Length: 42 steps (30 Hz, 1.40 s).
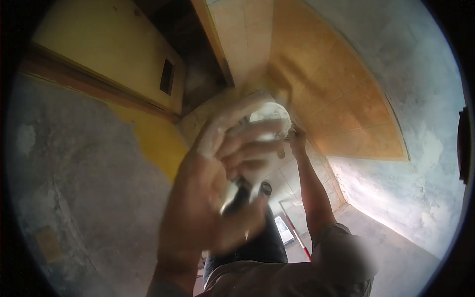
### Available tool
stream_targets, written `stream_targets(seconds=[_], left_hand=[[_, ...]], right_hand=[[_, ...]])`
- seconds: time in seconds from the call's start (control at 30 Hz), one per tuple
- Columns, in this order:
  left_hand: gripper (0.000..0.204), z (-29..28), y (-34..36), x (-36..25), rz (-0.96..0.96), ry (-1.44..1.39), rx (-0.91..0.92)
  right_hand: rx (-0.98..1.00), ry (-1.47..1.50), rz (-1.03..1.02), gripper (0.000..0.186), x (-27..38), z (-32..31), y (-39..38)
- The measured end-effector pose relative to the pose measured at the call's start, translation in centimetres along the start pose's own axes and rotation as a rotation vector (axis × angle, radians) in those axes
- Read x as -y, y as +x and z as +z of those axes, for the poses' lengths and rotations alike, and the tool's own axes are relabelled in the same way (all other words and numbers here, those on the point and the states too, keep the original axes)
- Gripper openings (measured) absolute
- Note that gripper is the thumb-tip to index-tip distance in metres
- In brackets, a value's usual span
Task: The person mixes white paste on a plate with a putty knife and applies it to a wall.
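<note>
My left hand [222, 183] is raised close in front of the camera, blurred, fingers apart and holding nothing, with pale residue on it. Behind its fingers, a round white container [269, 111] is partly hidden. My right hand [298, 138] reaches to the container's right edge and appears closed on it; the exact grip is unclear. My sandaled foot [265, 189] shows below on the tiled floor [284, 175].
An orange tiled wall [336, 99] curves along the right beside patchy grey plaster [415, 188]. A yellow panel [109, 54] with a dark slot is at upper left, above a grey-and-yellow wall [84, 173]. A red-and-white pole [300, 241] stands low behind my legs.
</note>
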<state>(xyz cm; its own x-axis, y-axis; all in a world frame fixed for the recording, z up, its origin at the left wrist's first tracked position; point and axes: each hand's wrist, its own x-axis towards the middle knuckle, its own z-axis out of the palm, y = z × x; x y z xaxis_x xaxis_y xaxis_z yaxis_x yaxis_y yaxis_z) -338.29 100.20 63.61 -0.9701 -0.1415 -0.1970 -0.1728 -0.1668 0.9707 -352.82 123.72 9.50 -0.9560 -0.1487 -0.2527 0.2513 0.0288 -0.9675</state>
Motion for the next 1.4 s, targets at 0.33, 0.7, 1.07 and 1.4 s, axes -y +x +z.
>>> stream_targets(seconds=[0.33, 0.7, 1.07, 1.4], left_hand=[[0.081, -20.8, 27.3, 4.0, -0.273, -0.404, 0.256], [0.083, -49.6, 38.3, 32.8, -0.311, -0.086, -0.117], [0.068, -76.1, 40.4, 53.9, -0.661, 0.140, -0.612], [0.058, -88.7, 54.2, 55.3, -0.888, 0.144, -0.687]], right_hand=[[-0.066, 0.097, 0.172, 0.058, -13.9, 20.5, 21.0], [-0.372, 0.083, 0.321, 0.059, -22.2, 35.7, 32.9], [-0.393, -0.797, 0.310, 0.056, -25.9, 38.5, 46.5], [-0.035, -0.844, -0.294, 0.036, -18.8, 73.1, 69.4]])
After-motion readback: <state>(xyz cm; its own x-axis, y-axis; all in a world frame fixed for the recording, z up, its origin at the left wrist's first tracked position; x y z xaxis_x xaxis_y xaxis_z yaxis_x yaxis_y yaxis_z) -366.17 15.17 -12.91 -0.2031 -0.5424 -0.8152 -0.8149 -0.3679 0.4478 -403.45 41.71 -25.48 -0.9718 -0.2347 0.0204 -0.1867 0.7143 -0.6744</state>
